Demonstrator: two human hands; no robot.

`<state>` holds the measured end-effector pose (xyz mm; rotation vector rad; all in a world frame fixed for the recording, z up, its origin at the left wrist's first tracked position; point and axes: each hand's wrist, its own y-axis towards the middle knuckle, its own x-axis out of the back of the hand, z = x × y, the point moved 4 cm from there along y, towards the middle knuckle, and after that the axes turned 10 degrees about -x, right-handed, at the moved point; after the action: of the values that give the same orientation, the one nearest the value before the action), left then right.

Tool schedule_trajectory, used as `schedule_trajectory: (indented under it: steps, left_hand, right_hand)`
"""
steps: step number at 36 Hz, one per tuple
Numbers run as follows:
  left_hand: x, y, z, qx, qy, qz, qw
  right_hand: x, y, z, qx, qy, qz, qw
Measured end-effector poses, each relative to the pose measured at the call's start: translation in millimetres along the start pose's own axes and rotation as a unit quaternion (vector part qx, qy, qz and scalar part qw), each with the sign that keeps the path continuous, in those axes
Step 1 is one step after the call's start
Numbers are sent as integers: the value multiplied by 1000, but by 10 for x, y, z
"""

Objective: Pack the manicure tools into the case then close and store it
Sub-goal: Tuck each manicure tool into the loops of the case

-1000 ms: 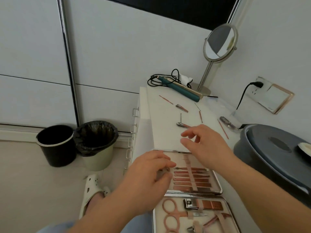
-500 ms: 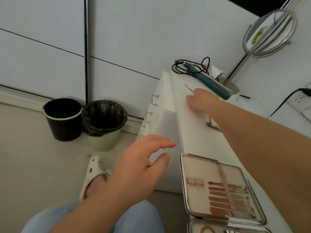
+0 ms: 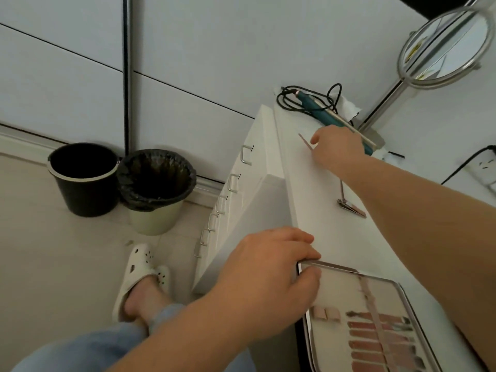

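1. My right hand (image 3: 336,149) reaches far across the white desk (image 3: 316,210) to a thin rose-gold manicure stick (image 3: 306,142). The curled fingers sit at the stick's near end and seem to pinch it, though the contact itself is partly hidden by the knuckles.
2. My left hand (image 3: 268,280) grips the top left corner of the open manicure case (image 3: 362,318), fingers over the metal rim and thumb below it, steadying it at the desk's near edge.
3. The relation that matters: the stick lies at the far end of the desk, its long axis slanting from far-left to near-right, pointing roughly back along my right forearm toward the case. The right hand is much the nearer hand; the case is well apart from it.
4. The stick looks slim, flat and light, easy to let slip; I judge a fingertip pinch suits it.
5. A nail clipper (image 3: 351,208) with its lever raised lies between stick and case, just beside my right forearm, not yet packed.
6. The case panel shows rose-coloured tools under an elastic strap, with empty loops left.
7. Beyond the stick: a teal corded tool (image 3: 319,103) and a round mirror (image 3: 442,47).
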<state>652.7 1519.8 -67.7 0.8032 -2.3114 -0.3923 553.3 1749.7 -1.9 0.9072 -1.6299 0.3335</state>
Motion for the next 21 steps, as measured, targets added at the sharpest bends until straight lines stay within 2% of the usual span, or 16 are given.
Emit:
schedule_trajectory:
  steps: [13,18,21]
  left_hand:
    - [-48,-49,-37,31,-9,3,999]
    - [-45,-44,-77,46,-18,17,999]
    - [-47,-53,-108,67,-25,19,997]
  right_hand:
    - [69,-136,57,-29,55,58,996]
    - [246,-370,38,-29,177,64,982]
    - [377,-668,-21,-34,307,82,948]
